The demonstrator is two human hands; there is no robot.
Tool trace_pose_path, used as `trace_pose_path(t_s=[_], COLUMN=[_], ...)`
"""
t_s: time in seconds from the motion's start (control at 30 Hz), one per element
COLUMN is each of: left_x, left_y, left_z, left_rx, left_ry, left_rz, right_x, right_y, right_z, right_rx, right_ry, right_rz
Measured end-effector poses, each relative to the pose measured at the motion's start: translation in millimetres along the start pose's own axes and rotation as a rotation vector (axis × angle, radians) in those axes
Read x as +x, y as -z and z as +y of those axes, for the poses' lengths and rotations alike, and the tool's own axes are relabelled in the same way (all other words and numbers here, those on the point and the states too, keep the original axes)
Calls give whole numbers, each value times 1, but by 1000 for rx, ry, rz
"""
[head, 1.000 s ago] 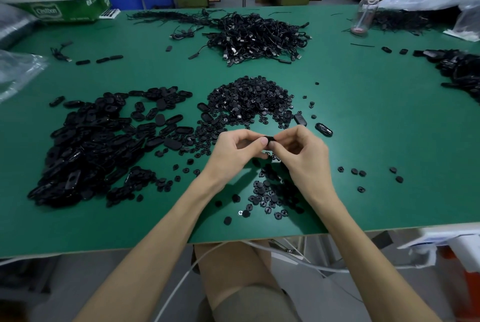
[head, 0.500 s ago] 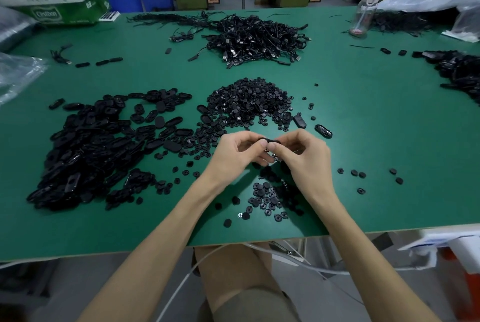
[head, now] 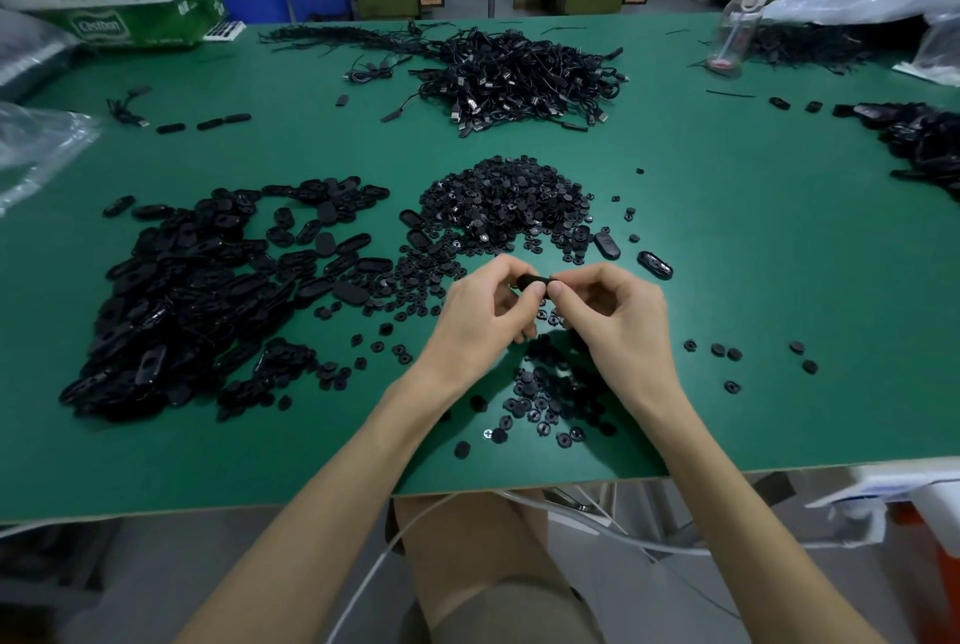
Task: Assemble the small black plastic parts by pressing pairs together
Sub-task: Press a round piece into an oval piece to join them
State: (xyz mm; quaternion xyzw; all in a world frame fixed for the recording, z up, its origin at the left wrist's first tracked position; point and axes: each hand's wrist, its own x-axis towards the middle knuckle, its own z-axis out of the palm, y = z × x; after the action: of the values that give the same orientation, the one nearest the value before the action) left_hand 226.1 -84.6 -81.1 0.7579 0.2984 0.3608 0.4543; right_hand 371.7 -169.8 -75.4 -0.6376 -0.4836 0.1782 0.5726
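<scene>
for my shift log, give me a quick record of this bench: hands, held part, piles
left hand: pinches one end of the small black part
right hand: pinches the other end
part position: held above the green table
oval parts pile: left of the hands
round parts pile: just beyond the hands
cable pile: far centre
</scene>
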Motion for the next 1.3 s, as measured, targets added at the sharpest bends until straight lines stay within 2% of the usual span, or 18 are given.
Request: trace_pose_path(t_s=[0.2, 0.73, 1.13, 1.3], left_x=[-1, -1, -1, -1], left_y=[0, 6, 6, 6], left_z=[2, 2, 3, 6], left_rx=[-5, -278, -186, -227], left_ry=[-33, 64, 101, 89], left_rz=[3, -39, -12, -17], right_x=[-1, -3, -6, -4], right_y=[1, 1, -4, -2], right_z=[-3, -7, -8, -7], right_rx=[-1, 1, -53, -46], right_ry=[-4, -8, 78, 39], right_rz=[6, -10, -47, 4])
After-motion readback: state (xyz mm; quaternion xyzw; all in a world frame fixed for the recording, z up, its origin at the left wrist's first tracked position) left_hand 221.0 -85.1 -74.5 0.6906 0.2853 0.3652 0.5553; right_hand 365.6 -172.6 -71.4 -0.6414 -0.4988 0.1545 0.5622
